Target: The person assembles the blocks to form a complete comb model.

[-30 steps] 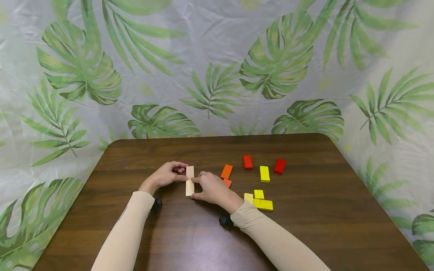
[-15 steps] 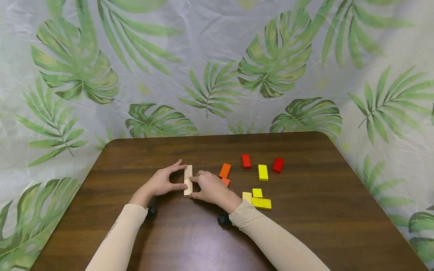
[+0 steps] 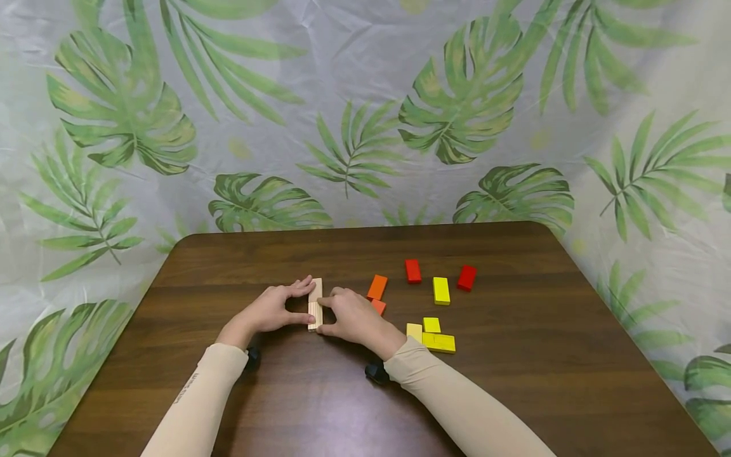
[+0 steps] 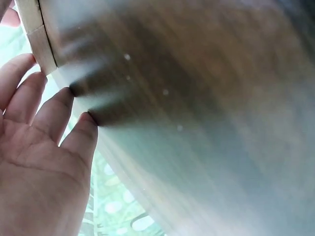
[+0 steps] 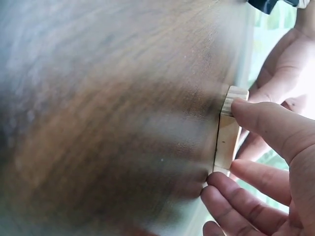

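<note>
Two plain wooden blocks lie end to end on the table, the near block (image 3: 312,310) and the far block (image 3: 316,290). My right hand (image 3: 356,317) pinches the near block, its thumb at the near end and a finger at the joint; the right wrist view shows the block's side (image 5: 227,140) between them. On the left side my left hand (image 3: 268,311) spreads along the pair, thumb touching the near block and fingertips by the far one. In the left wrist view its fingers (image 4: 51,115) reach out fairly straight, some at the block's end (image 4: 45,54).
Right of the hands lie two orange blocks (image 3: 377,287). Farther right are red blocks (image 3: 413,271), a yellow block (image 3: 441,291), and a cluster of yellow pieces (image 3: 438,343) with a pale yellow block (image 3: 414,332). The table (image 3: 485,393) is dark wood; a leaf-patterned cloth (image 3: 365,114) hangs behind.
The left thumb has slid from the joint down to the near block, while the left fingers have spread and come to the far block. The right hand keeps its pinch.
</note>
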The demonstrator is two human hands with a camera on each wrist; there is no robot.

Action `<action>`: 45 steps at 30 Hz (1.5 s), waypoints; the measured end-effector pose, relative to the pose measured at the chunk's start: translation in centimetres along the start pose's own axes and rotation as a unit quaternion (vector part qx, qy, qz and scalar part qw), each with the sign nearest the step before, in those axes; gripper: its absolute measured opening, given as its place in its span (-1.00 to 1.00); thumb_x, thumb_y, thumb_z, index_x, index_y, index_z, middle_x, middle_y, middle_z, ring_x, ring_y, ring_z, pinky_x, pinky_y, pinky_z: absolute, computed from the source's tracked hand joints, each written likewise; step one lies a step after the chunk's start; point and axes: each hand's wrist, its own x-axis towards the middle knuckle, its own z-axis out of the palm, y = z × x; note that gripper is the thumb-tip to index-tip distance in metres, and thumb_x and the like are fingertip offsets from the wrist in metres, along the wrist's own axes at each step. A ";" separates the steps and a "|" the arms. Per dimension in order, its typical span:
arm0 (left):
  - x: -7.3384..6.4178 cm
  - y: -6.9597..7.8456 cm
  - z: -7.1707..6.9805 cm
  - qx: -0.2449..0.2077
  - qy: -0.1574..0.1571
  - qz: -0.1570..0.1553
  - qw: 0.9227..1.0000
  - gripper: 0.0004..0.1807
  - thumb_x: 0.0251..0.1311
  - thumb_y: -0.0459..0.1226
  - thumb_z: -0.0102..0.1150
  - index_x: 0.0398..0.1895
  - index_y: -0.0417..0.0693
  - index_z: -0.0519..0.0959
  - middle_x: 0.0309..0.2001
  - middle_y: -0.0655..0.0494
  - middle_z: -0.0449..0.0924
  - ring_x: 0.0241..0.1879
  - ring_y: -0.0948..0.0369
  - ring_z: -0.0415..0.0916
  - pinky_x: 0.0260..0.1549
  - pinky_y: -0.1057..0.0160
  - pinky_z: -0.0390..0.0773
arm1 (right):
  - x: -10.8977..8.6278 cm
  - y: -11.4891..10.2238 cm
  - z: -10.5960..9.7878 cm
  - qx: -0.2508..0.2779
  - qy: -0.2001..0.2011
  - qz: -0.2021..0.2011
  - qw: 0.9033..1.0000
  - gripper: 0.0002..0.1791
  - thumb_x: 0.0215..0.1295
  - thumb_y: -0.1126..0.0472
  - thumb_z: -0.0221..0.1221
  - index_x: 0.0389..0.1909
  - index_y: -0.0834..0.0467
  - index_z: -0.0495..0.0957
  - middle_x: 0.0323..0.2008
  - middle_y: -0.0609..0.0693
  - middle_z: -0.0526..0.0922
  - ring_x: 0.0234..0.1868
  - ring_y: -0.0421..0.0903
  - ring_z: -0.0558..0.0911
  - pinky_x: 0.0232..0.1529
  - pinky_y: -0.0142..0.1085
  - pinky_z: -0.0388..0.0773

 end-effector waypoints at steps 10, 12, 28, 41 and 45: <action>-0.2 -0.1 0.2 -0.016 0.002 0.022 1.000 -0.15 0.31 -0.01 0.48 0.59 -0.06 0.40 0.67 0.01 0.21 0.66 -0.15 0.14 0.58 -0.30 0.26 | 0.1 0.0 0.3 0.000 -0.001 -0.001 1.000 -0.37 0.31 -0.12 0.50 0.32 0.08 0.70 -0.12 0.02 0.68 -0.24 -0.15 0.56 -0.19 -0.29 0.59; -0.2 -0.1 0.3 -0.020 0.002 0.021 1.000 -0.16 0.31 -0.02 0.49 0.59 -0.07 0.41 0.66 0.02 0.23 0.66 -0.14 0.16 0.57 -0.28 0.28 | 0.1 0.0 0.4 0.000 -0.001 -0.001 1.000 -0.37 0.32 -0.12 0.50 0.32 0.08 0.70 -0.11 0.02 0.69 -0.23 -0.15 0.57 -0.17 -0.28 0.60; 0.2 0.2 0.2 -0.032 -0.004 0.006 0.999 -0.14 0.25 0.01 0.52 0.57 -0.04 0.43 0.65 0.07 0.26 0.65 -0.16 0.16 0.56 -0.28 0.30 | -1.4 1.2 -1.2 0.068 0.001 0.010 0.998 -0.40 0.35 -0.05 0.49 0.31 0.15 0.69 0.06 0.09 0.72 -0.04 -0.05 0.70 0.02 -0.16 0.72; 0.1 0.2 -0.1 -0.030 0.004 0.007 1.000 -0.15 0.24 -0.02 0.54 0.56 -0.04 0.43 0.64 0.04 0.26 0.66 -0.15 0.15 0.58 -0.26 0.27 | -3.9 6.3 -2.5 0.096 0.037 0.051 0.993 -0.41 0.29 -0.08 0.52 0.21 0.18 0.72 0.06 0.07 0.71 -0.02 -0.02 0.67 0.09 -0.09 0.69; 0.1 0.3 -0.2 -0.025 0.006 0.005 1.000 -0.14 0.22 -0.02 0.55 0.55 -0.03 0.45 0.63 0.05 0.28 0.65 -0.14 0.16 0.58 -0.25 0.28 | -4.8 6.9 -2.5 0.082 0.046 0.066 0.993 -0.41 0.25 -0.10 0.53 0.16 0.19 0.73 0.10 0.08 0.71 0.04 0.00 0.67 0.06 -0.06 0.67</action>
